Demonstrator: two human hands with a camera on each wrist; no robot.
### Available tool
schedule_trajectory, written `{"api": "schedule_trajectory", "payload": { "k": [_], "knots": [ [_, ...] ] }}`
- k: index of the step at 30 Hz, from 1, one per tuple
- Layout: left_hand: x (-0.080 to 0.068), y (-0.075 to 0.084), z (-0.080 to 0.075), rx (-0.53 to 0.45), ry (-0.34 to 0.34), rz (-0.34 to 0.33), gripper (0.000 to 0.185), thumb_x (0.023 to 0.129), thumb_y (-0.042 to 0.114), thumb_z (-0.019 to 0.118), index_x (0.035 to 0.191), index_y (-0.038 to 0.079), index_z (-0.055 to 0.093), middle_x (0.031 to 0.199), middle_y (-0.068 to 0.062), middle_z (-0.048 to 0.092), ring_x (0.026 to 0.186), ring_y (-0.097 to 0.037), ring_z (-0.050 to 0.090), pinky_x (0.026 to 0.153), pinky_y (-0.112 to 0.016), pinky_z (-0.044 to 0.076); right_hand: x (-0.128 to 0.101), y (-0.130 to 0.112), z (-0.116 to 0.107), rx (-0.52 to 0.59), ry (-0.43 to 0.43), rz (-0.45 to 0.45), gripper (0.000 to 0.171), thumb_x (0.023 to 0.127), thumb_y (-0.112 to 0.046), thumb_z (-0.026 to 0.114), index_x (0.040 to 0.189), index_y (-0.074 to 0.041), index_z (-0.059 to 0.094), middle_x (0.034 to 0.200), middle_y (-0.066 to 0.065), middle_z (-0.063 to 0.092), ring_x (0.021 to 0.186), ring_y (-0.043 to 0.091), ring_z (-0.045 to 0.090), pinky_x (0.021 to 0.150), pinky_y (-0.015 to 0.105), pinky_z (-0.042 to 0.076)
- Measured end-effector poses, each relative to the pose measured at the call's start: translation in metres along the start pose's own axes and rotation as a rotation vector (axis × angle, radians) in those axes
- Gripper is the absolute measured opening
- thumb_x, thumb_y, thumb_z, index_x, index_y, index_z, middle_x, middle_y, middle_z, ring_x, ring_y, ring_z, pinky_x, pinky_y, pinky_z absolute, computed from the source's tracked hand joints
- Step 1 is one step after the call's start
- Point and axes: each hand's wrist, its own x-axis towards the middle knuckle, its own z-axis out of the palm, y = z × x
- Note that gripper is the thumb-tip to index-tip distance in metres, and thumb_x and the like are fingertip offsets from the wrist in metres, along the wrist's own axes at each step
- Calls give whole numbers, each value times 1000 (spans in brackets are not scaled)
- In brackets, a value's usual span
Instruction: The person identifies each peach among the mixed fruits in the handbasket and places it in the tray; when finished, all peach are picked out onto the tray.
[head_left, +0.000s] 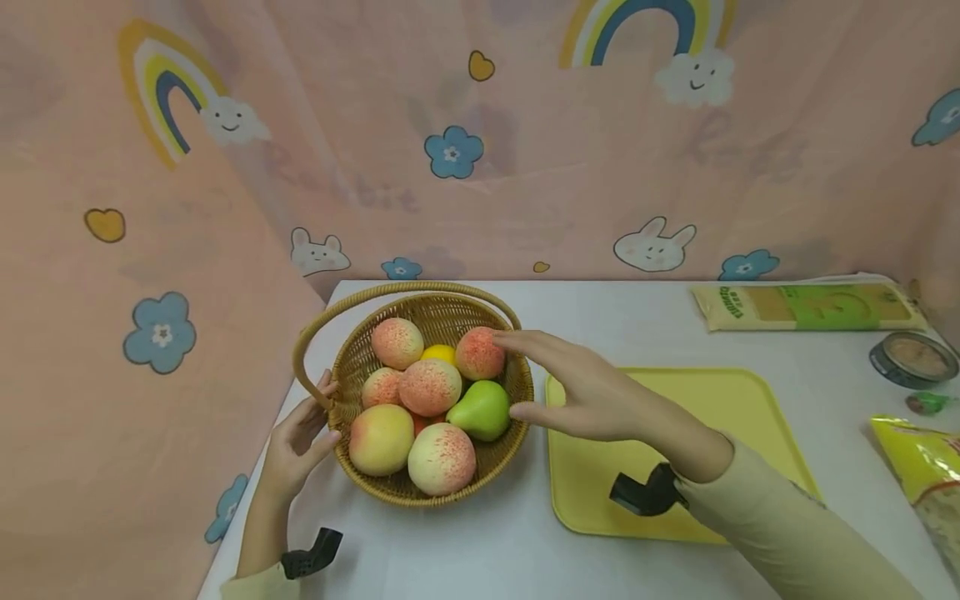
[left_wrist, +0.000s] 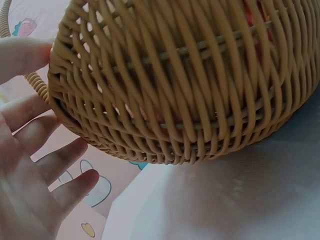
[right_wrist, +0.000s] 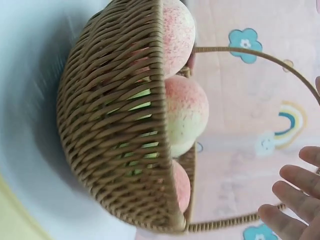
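Beside the basket point(head_left: 360, 367), both hands spread wide; green packet point(head_left: 810, 307) lettering unreadable.

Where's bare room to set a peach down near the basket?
The yellow tray right of the wicker basket is bare beyond the right hand. White table behind it, before the green packet, is free. Crowded: the basket; the right edge, with a tin and yellow bag.

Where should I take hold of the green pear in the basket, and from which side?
Grip the green pear around its wide lower body, coming from above on the right, where the right hand hovers open. It lies on its side against the basket rim with peaches crowding its left, so only its top and right side look free.
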Motion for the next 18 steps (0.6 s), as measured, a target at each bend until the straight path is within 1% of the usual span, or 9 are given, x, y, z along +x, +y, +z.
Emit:
{"api": "schedule_trajectory", "payload": {
  "k": [5, 7, 11, 15, 18],
  "knots": [
    [-1, 0, -2, -10, -22, -13, 57, 79, -22, 54, 133, -19, 37, 150, -34, 18, 139, -10, 34, 109, -17, 33, 38, -2, 7, 56, -71, -34, 68, 86, -32, 69, 144, -10, 40, 146, 4, 44, 135, 22, 40, 110, 46, 37],
    [-1, 0, -3, -8, -25, -27, 57, 80, -20, 54, 134, -18, 37, 151, -32, 18, 139, -10, 35, 109, -17, 33, 52, -3, 12, 81, -101, -37, 67, 86, -33, 69, 142, -9, 41, 145, 5, 45, 135, 22, 40, 110, 45, 37],
    [-1, -1, -4, -11, -31, -19, 57, 80, -20, 54, 135, -18, 37, 151, -31, 19, 139, -11, 35, 109, -17, 33, 77, -6, 20, 99, -164, -45, 65, 87, -31, 68, 141, -7, 42, 143, 7, 47, 134, 23, 41, 110, 42, 37],
    [0, -2, -4, -23, -37, 4, 57, 80, -21, 54, 134, -19, 36, 151, -31, 20, 139, -13, 34, 110, -19, 32, 99, -7, 24, 93, -259, -35, 66, 88, -31, 66, 143, -5, 39, 145, 10, 44, 135, 25, 41, 110, 40, 37],
    [1, -2, -4, -22, -31, 5, 56, 80, -20, 54, 133, -21, 36, 150, -32, 23, 139, -13, 35, 110, -19, 32, 114, -6, 28, 107, -356, 13, 68, 88, -31, 66, 144, -7, 37, 147, 9, 42, 137, 24, 39, 111, 39, 36]
  ]
}}
